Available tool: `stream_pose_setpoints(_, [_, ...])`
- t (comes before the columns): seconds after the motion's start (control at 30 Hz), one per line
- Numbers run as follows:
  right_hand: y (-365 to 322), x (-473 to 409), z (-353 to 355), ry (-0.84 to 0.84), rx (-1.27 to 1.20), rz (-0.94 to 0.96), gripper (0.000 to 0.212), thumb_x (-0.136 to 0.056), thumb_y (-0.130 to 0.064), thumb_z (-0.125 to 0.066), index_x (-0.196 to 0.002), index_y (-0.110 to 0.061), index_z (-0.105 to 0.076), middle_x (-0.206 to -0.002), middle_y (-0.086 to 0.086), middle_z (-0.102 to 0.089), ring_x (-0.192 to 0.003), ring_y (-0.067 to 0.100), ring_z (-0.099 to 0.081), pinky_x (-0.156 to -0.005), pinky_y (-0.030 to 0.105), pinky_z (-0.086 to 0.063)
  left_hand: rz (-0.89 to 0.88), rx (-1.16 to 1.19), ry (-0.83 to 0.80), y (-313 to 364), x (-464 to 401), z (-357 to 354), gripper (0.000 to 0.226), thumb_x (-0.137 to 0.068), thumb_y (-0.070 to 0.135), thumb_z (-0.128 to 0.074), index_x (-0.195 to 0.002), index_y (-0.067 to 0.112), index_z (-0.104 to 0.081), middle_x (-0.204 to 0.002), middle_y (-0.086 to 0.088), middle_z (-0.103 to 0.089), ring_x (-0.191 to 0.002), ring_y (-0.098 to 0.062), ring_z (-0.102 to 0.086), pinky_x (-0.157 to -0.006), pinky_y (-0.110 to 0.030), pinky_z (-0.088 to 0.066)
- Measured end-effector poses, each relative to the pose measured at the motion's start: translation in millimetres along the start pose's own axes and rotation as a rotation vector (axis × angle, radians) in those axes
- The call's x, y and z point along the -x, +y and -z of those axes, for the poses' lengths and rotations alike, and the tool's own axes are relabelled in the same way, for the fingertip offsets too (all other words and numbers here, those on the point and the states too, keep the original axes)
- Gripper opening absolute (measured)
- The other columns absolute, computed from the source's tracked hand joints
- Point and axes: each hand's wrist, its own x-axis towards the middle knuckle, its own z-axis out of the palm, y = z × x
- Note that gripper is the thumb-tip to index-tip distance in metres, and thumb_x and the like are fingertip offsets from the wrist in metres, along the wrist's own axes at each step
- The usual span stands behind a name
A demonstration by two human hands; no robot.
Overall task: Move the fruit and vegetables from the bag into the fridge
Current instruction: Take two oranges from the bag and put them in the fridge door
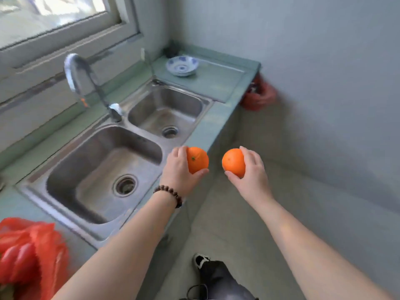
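Note:
My left hand (179, 169) grips an orange (198, 159), held in the air past the counter's front edge. My right hand (251, 172) grips a second orange (233, 162) just to the right of the first, above the floor. A red plastic bag (36, 254) lies on the counter at the lower left, with red produce showing through it. No fridge is in view.
A steel double sink (104, 167) with a tall tap (80, 76) fills the green counter (218, 87). A blue-and-white bowl (182, 66) stands at the counter's far end. Another red bag (257, 94) hangs beyond that end. Grey floor and wall lie to the right.

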Motion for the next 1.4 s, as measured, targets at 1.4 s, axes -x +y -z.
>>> stream_pose_setpoints(1.4, [422.7, 328.5, 491.6, 1.047, 0.257, -1.057, 0.078, -0.075, -0.032, -0.074, -0.14, -0.02, -0.033, -0.135, 0.004, -0.039, -0.12, 0.024, -0.045, -0.09, 0.044, -0.048, -1.068, 0.147, -0.923, 649.2, 202.2, -451.4, 0.083, -0.074, 0.048, -0.072, -0.139, 0.016, -0.031, -0.138, -0.001, -0.038, -0.125, -0.022, -0.04, -0.097, -0.036, -0.042])
